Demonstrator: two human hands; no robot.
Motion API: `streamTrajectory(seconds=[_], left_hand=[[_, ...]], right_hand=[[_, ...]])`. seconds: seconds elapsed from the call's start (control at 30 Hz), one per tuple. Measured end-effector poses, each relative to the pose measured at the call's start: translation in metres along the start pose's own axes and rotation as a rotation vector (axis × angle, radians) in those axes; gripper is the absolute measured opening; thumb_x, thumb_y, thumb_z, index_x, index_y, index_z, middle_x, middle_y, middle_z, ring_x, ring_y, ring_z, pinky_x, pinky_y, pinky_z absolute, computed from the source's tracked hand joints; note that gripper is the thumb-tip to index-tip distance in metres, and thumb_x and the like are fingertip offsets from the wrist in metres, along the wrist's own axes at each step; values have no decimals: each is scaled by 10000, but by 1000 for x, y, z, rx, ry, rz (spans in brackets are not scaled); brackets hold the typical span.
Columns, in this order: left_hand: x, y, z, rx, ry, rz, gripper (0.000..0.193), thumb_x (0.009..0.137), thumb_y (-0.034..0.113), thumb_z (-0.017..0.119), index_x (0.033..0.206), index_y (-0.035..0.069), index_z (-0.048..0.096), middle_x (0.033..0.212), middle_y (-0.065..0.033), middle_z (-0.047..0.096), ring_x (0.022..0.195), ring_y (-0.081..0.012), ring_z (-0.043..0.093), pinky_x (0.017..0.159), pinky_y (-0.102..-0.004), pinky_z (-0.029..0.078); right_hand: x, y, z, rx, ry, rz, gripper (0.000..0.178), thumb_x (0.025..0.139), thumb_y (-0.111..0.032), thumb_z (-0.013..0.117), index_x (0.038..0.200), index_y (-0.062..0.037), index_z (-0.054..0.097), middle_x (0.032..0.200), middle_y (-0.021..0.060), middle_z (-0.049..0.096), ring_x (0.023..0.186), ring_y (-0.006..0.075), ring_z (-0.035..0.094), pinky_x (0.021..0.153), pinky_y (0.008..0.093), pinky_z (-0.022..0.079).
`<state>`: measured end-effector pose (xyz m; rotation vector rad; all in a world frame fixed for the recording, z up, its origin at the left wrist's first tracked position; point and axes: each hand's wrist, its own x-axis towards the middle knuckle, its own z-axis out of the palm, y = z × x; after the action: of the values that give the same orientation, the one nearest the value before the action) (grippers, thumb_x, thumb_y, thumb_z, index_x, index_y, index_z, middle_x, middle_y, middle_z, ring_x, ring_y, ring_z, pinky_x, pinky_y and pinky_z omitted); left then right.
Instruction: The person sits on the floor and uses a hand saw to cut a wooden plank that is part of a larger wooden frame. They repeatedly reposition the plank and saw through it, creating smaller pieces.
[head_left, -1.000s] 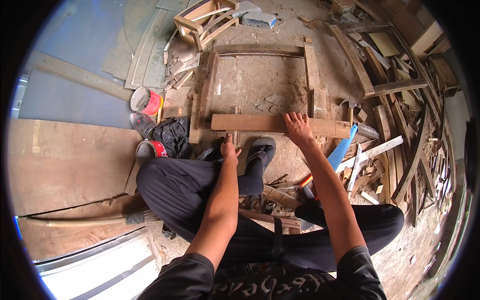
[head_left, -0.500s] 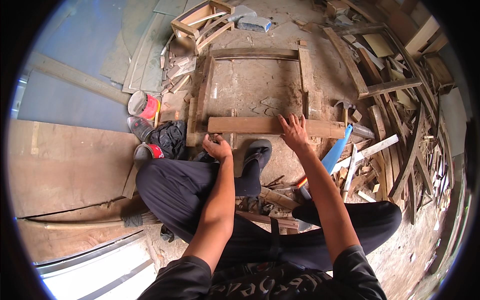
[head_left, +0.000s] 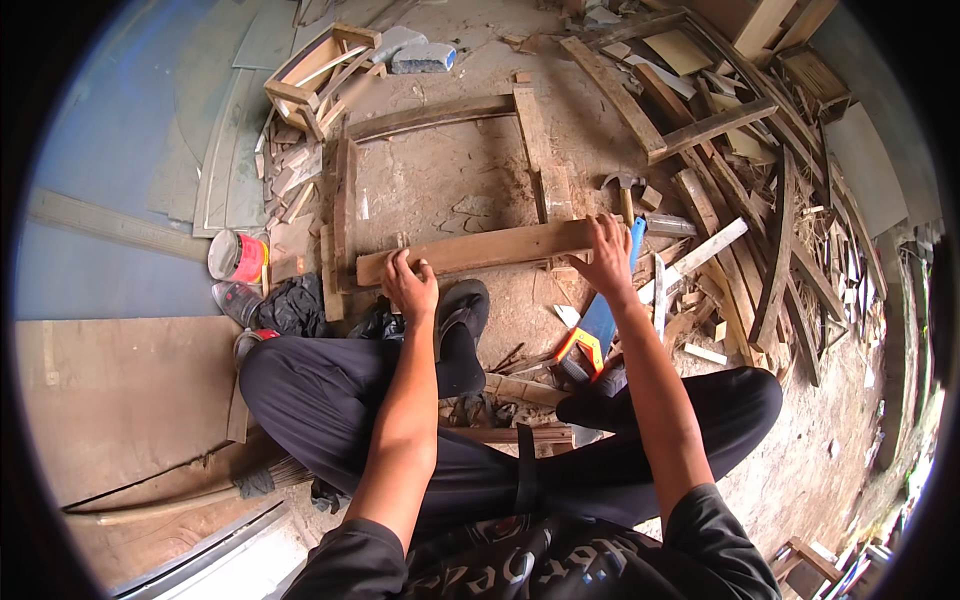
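A brown wooden plank [head_left: 490, 247] lies crosswise in front of me, over the near end of a rough wooden frame [head_left: 345, 205]. Near its left end, my left hand [head_left: 410, 287] has its fingers curled over the plank. My right hand [head_left: 607, 262] grips the plank by its right end, thumb on the near edge and fingers over the top. Just beyond my right hand is a handsaw [head_left: 597, 325] with a blue blade and an orange and black handle. A claw hammer [head_left: 626, 190] lies farther off, beside the frame.
Scrap boards [head_left: 700, 200] and offcuts are heaped on the right. At left stand a red-labelled can [head_left: 238, 257] and a black plastic bag [head_left: 295, 308]. A small wooden crate [head_left: 320, 80] and a grey block [head_left: 423, 58] lie at the far left. My shoe [head_left: 462, 305] rests below the plank.
The view has swung right. My left hand has come from beside the plank's near edge onto its left part. My right hand has slid to the right end, and the plank now tilts slightly.
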<state>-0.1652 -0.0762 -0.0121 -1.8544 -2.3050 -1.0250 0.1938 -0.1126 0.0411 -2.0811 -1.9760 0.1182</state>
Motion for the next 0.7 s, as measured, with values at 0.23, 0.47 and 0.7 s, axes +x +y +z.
streamTrajectory(seconds=[0.23, 0.47, 0.7], left_hand=[[-1, -26, 16, -68, 190, -1103, 620, 912, 442, 609, 1333, -1, 506, 1296, -240, 555, 1176, -432, 566, 988, -547, 440], [-22, -77, 32, -621, 53, -1062, 543, 903, 309, 617, 1285, -67, 530, 1280, -270, 599, 1105, -409, 632, 909, -460, 528], [-25, -80, 26, -157, -276, -622, 815, 698, 212, 811, 1404, -2, 464, 1386, -260, 505, 1283, -431, 489, 1118, -468, 386]], right_hand=[[-40, 87, 53, 575, 330, 517, 852, 905, -486, 720, 1464, 47, 359, 1328, 298, 556, 1248, 372, 564, 1027, 450, 458], [-25, 78, 108, 1064, 270, 544, 517, 1014, -415, 601, 1353, -48, 470, 844, 24, 627, 752, 106, 563, 656, 269, 442], [-12, 67, 115, 1128, 361, 571, 380, 990, -304, 671, 1234, -82, 483, 789, -22, 603, 662, 55, 508, 572, 226, 391]])
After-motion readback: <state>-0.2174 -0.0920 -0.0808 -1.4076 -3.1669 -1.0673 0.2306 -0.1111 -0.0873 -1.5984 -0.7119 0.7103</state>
